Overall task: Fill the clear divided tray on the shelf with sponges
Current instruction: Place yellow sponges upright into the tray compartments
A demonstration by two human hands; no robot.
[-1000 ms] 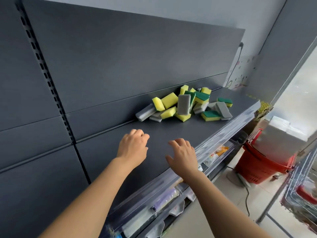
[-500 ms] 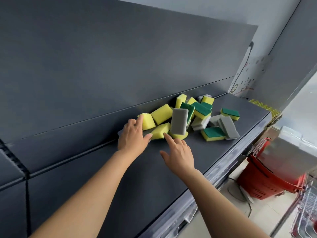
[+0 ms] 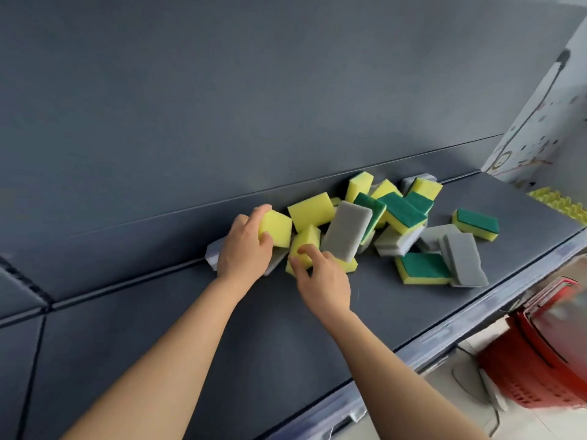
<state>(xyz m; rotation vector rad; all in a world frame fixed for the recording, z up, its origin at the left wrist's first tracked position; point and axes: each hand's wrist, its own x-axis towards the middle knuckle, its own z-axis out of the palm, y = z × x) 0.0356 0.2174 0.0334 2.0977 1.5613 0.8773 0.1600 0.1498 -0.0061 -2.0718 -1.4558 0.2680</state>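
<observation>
below the shelf (image 3: pixel 413 315), a red basket (image 3: pixel 540 354)

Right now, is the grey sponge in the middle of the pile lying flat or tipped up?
Tipped up: the grey sponge leans against the green-topped sponge behind it.

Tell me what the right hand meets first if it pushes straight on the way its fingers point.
The right hand pinches the tilted yellow sponge now, so that comes first; past it probably the yellow block the left hand grips, depth unclear.
</observation>
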